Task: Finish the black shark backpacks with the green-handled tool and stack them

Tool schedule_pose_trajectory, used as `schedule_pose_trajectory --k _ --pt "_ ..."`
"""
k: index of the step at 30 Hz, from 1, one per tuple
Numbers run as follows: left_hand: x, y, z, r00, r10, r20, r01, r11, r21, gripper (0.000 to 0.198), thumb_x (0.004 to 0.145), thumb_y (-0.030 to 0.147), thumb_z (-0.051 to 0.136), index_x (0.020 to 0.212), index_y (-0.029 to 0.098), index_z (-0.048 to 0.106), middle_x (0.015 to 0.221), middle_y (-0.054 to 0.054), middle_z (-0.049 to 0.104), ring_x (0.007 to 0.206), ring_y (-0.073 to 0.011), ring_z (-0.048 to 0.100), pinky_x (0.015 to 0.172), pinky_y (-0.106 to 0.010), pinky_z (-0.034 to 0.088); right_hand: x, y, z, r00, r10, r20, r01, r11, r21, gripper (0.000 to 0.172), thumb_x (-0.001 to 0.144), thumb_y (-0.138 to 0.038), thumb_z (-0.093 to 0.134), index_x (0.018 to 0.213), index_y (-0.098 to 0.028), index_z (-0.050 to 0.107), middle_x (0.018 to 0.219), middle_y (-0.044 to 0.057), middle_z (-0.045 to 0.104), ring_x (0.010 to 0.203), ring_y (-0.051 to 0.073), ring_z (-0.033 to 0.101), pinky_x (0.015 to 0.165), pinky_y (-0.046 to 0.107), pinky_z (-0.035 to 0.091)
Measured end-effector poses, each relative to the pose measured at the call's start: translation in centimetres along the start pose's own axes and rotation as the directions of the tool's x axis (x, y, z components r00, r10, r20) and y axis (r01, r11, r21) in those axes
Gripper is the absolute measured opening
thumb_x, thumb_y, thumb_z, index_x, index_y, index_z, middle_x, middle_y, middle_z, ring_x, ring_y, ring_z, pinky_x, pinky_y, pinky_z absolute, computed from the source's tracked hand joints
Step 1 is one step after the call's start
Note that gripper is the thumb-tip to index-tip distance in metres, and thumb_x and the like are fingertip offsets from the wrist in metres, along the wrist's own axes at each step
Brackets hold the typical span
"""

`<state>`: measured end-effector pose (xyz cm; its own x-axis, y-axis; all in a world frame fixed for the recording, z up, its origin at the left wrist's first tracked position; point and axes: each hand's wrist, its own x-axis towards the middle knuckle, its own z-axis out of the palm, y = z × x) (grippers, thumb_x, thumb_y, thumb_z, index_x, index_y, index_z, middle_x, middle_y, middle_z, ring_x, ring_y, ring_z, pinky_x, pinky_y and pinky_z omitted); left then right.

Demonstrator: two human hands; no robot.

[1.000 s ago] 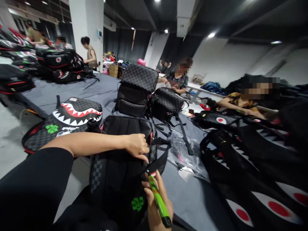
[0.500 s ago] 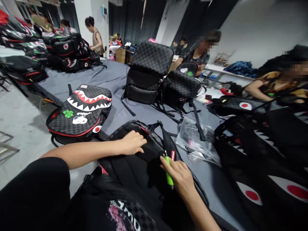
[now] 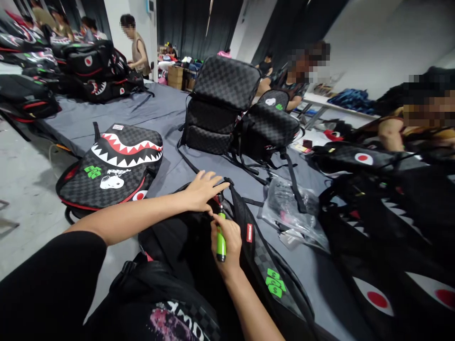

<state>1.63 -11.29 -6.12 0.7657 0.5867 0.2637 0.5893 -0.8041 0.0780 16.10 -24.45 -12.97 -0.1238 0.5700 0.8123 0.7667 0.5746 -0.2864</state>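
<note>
A black backpack [image 3: 263,255] with a checkered panel, green print and a small red label lies in front of me, its strap side up. My left hand [image 3: 204,190] rests on its top edge with the fingers spread. Just right of it and lower, my right hand [image 3: 227,239] grips a bright green tool [image 3: 221,237] with a thin metal tip. That tip points away from me, at the bag's top edge beside my left thumb. What the tip touches is hidden.
A checkered shark-mouth backpack [image 3: 115,166] lies at the left. Stacked checkered bags [image 3: 225,85] stand behind. A clear plastic bag [image 3: 289,203] and dark shark-eye bags [image 3: 377,237] are at the right. Several people are around the grey-covered table [image 3: 156,109].
My right hand has moved left and up with the green tool, close to my left hand. My left hand has shifted right and up, fingers more spread. The bag's green print has come into view.
</note>
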Motion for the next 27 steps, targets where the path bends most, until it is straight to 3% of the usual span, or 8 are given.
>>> schedule_pose_trajectory --k 5,8,11,14,16,20,24,27 --pt "2.1 -2.2 3.5 0.978 0.206 0.011 -0.206 0.978 -0.033 0.092 0.077 0.053 0.073 0.151 0.012 0.038 0.149 -0.021 0.048 0.140 -0.0376 0.036 0.119 -0.060 0.019 -1.2 0.2 0.0 0.994 0.013 0.107 -0.022 0.997 0.077 0.027 0.093 -0.011 0.058 0.118 -0.021 0.061 0.087 0.005 0.068 0.078 0.020 0.067 0.075 0.037 0.053" --pt "1.2 -2.0 4.1 0.982 0.185 -0.022 -0.185 0.983 -0.001 0.099 0.079 0.052 0.072 0.156 0.011 0.024 0.157 -0.021 0.038 0.144 -0.0385 0.032 0.120 -0.058 0.017 -1.4 1.0 -0.4 0.991 0.029 0.128 -0.040 0.996 0.078 0.027 0.092 -0.017 0.060 0.119 -0.022 0.061 0.089 0.006 0.069 0.080 0.021 0.068 0.076 0.038 0.055" --pt "-0.3 -0.7 3.7 0.989 0.143 -0.032 -0.141 0.988 0.060 0.126 0.067 0.054 0.082 0.160 0.016 0.007 0.165 -0.021 0.021 0.150 -0.0427 0.019 0.119 -0.064 0.011 -1.7 1.3 -0.7 0.990 0.087 0.116 -0.099 0.989 0.110 0.031 0.094 -0.020 0.056 0.124 -0.023 0.060 0.094 0.007 0.071 0.087 0.023 0.069 0.078 0.039 0.056" --pt "-1.2 0.4 3.6 0.990 0.140 0.018 -0.141 0.983 0.117 0.144 0.052 0.051 0.092 0.160 0.018 0.002 0.167 -0.021 0.011 0.153 -0.0438 0.011 0.119 -0.066 0.003 -2.0 0.8 -0.8 0.992 0.095 0.082 -0.107 0.983 0.150 0.033 0.094 -0.018 0.055 0.126 -0.022 0.059 0.095 0.008 0.071 0.087 0.023 0.068 0.081 0.042 0.055" --pt "-1.3 0.7 4.0 0.989 0.140 0.048 -0.145 0.980 0.138 0.142 0.052 0.048 0.093 0.160 0.018 0.005 0.167 -0.021 0.010 0.153 -0.0428 0.011 0.119 -0.067 0.003 -2.0 0.2 -0.7 0.993 0.086 0.079 -0.098 0.982 0.163 0.032 0.093 -0.017 0.055 0.124 -0.022 0.059 0.089 0.006 0.070 0.082 0.022 0.067 0.079 0.042 0.054" --pt "-1.0 0.6 5.0 0.987 0.153 0.045 -0.157 0.980 0.122 0.125 0.066 0.049 0.085 0.160 0.016 0.009 0.167 -0.018 0.014 0.152 -0.0381 0.016 0.120 -0.062 0.015 -2.4 0.2 -0.5 0.992 0.067 0.108 -0.085 0.983 0.164 0.031 0.092 -0.015 0.057 0.122 -0.021 0.061 0.090 0.007 0.070 0.081 0.022 0.067 0.077 0.041 0.055" --pt "-0.9 0.6 5.0 0.989 0.142 0.048 -0.146 0.984 0.106 0.112 0.073 0.043 0.082 0.158 0.014 0.016 0.166 -0.017 0.019 0.152 -0.0355 0.020 0.120 -0.057 0.018 -3.3 1.0 -1.0 0.992 0.088 0.095 -0.100 0.986 0.135 0.035 0.091 -0.013 0.059 0.125 -0.021 0.062 0.101 0.009 0.073 0.097 0.024 0.070 0.090 0.045 0.057" --pt "-1.0 0.9 4.5 0.994 0.097 0.040 -0.100 0.993 0.063 0.116 0.069 0.043 0.085 0.159 0.018 0.017 0.167 -0.019 0.014 0.153 -0.0371 0.017 0.121 -0.056 0.017 -4.0 1.0 -1.6 0.991 0.085 0.104 -0.097 0.989 0.115 0.041 0.091 -0.013 0.059 0.131 -0.023 0.059 0.111 0.010 0.074 0.105 0.025 0.070 0.099 0.050 0.054"
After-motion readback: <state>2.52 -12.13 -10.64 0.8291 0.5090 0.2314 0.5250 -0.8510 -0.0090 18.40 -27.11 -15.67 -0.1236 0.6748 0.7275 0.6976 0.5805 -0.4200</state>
